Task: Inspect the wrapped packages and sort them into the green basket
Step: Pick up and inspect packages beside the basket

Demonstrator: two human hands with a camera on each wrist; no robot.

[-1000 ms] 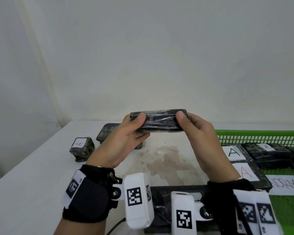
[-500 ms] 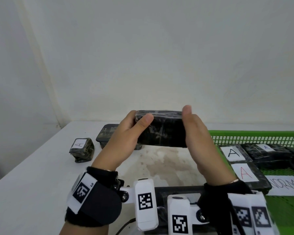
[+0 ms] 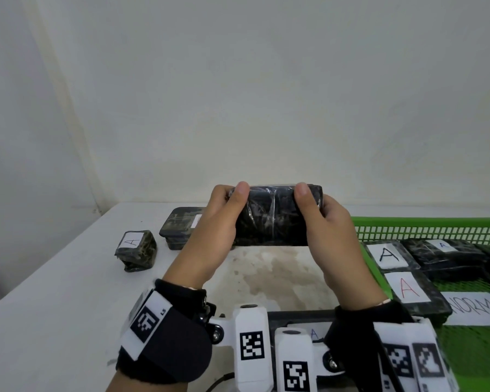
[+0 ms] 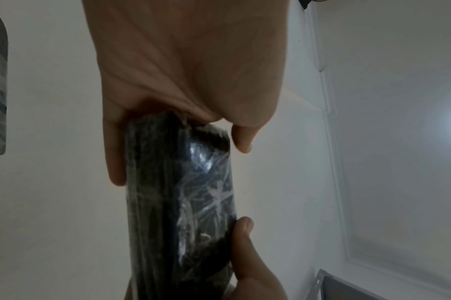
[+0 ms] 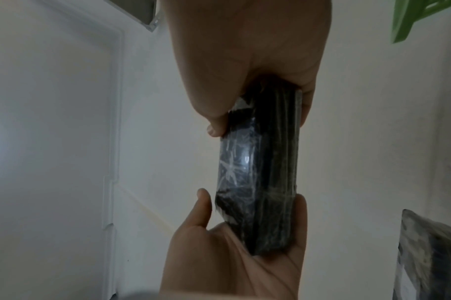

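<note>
A dark wrapped package (image 3: 272,216) in clear film is held up above the table, its broad face toward me. My left hand (image 3: 224,219) grips its left end and my right hand (image 3: 320,222) grips its right end, thumbs over the top edge. The wrist views show the package (image 4: 180,203) (image 5: 260,172) end-on, clamped between thumbs and fingers. The green basket (image 3: 425,226) sits at the right with several labelled packages (image 3: 388,254) inside. No label shows on the held package.
On the white table (image 3: 54,306) lie a small wrapped cube marked A (image 3: 136,250) at the left and a flat dark package (image 3: 181,230) behind my left hand. Another flat package (image 3: 300,321) lies under my wrists. A paper reading NORMAL (image 3: 475,306) lies in the basket.
Both hands have turned the package from edge-on to its broad face toward me and raised it slightly. Nothing else has moved.
</note>
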